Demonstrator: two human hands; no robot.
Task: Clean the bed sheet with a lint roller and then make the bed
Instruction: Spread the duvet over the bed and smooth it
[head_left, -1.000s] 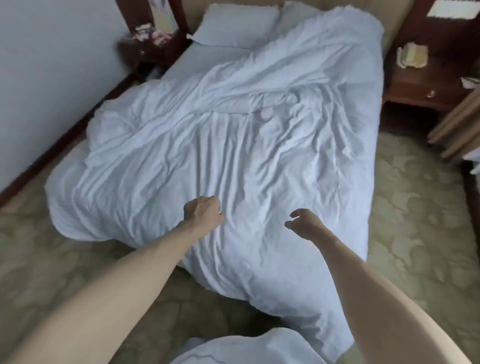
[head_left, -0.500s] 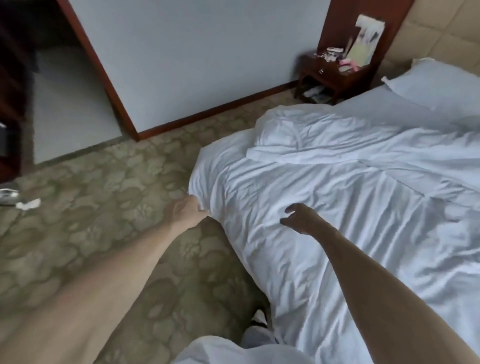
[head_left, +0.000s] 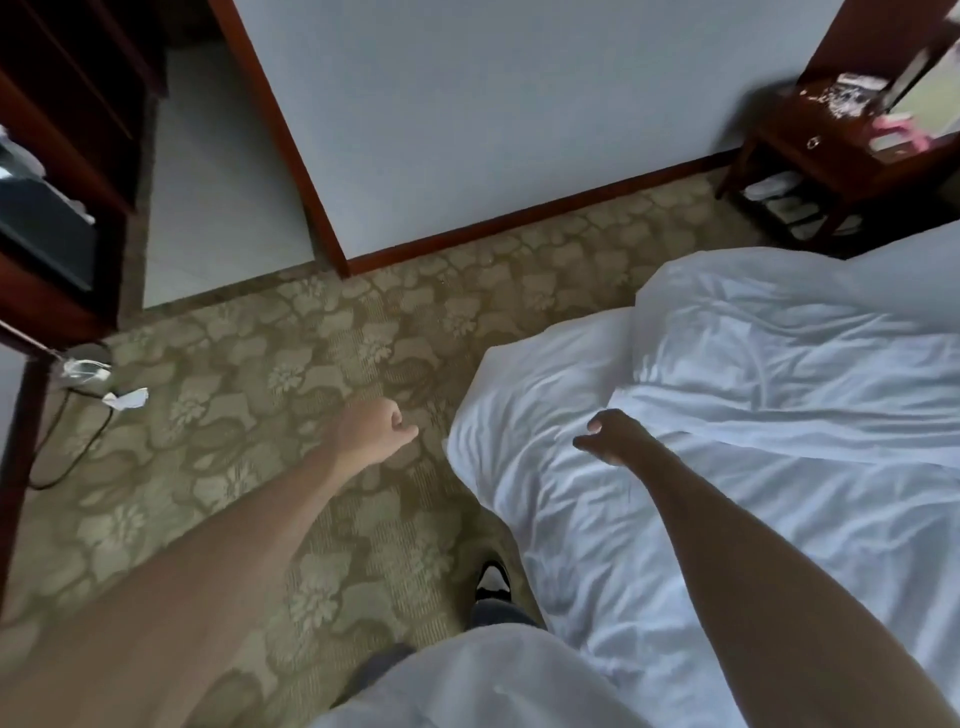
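Observation:
A crumpled white duvet (head_left: 753, 467) covers the bed on the right, and its near corner hangs toward the carpet. My left hand (head_left: 376, 431) hovers over the carpet just left of that corner, fingers curled, holding nothing. Above the duvet near the corner is my right hand (head_left: 608, 434), with loosely curled fingers and nothing in it. No lint roller is in view.
Patterned carpet (head_left: 260, 389) fills the floor to the left of the bed. A dark wooden nightstand (head_left: 831, 156) stands at the back right by the wall. Dark wooden furniture (head_left: 52, 208) is at the far left, with a cable and a paper scrap (head_left: 124, 399) below it. My shoe (head_left: 493, 577) is beside the bed edge.
The view has swung left from the bed's middle to its left corner. My left hand gripped the duvet corner half a second ago and has since let it go and moved off to the left.

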